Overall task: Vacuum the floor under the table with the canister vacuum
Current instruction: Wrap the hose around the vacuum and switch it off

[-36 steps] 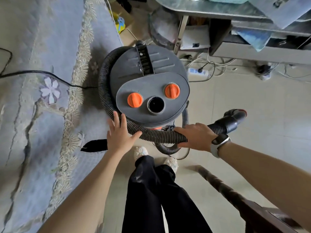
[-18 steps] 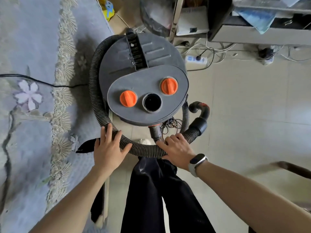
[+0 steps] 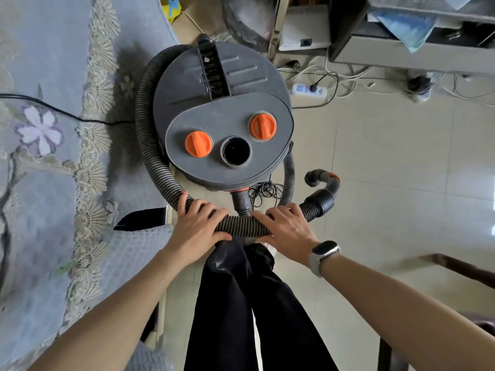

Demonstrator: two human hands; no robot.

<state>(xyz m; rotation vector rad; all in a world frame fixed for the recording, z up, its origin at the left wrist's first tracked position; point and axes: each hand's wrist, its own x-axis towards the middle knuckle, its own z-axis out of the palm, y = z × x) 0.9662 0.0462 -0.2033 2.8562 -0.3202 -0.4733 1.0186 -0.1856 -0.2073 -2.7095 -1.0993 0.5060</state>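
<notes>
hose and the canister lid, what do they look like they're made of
Hose: looks like flexible ribbed plastic, dark grey and matte; its close ridges bend round the canister. Canister lid: seems hard moulded plastic, matte grey with raised ribs and orange knobs.

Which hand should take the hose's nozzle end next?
Right. The right hand grips the hose just short of the black nozzle end; the left hand holds it farther along.

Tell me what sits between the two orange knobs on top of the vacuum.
In the head view, a round black open port sits between the left orange knob and the right orange knob, set slightly nearer the person, on the grey lid.
</notes>
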